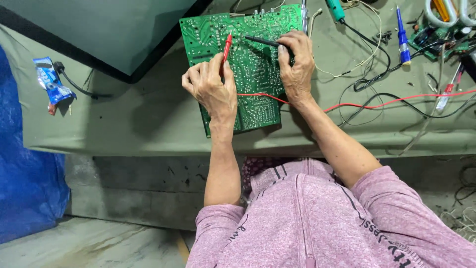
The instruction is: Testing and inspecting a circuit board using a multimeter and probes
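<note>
**Bench entry: circuit board under two test probes**

Item 1. Large green printed circuit board [253, 64], solder side up, flat on the olive cloth-covered workbench [148, 119]. Its near corner reaches almost to the bench's front edge; its far edge lies toward the back.

Item 2. Slim red test probe [226, 47], pinched between the fingers of the left hand [210, 87], tip touching the board's far-left area. The hand rests on the board's left half.

Item 3. Slim black test probe [260, 41], clasped in the right hand [296, 64], lying nearly flat, tip pointing left at the upper middle of the board. The two tips are near each other but apart.

Item 4. Thin red lead wire [377, 104], crossing the board beneath the right wrist and running to the bench's right edge among black cables [369, 79].

Item 5. Blue-handled screwdriver [402, 37], far right part of the bench, well apart from the board.

Item 6. Blue crumpled foil wrapper [52, 82], near the bench's left edge.

Risk note (judgement): the solder points sit close together, so a slipping tip could bridge neighbours; the red lead under the wrist could snag and drag a probe off its point.
</note>
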